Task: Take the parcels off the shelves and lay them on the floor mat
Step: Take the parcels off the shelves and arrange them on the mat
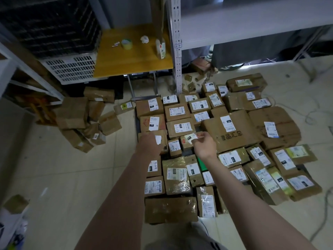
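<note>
Right hand (204, 146) pinches one end of the small parcel (188, 139), which sticks out leftward from it, low over a gap on the packed floor mat (137, 126), while the left hand (149, 144) covers the neighbouring parcel (161, 135), fingers hidden so can't tell its grip.

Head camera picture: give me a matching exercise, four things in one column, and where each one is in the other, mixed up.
Things
1. roll of tape
2. white crate
3. small parcel
4. pile of boxes

Places
A. pinched by the right hand
B. on the yellow table
C. on the floor tiles at the left
D. under the black crates

Pairs: 1-B, 2-D, 3-A, 4-C
</note>
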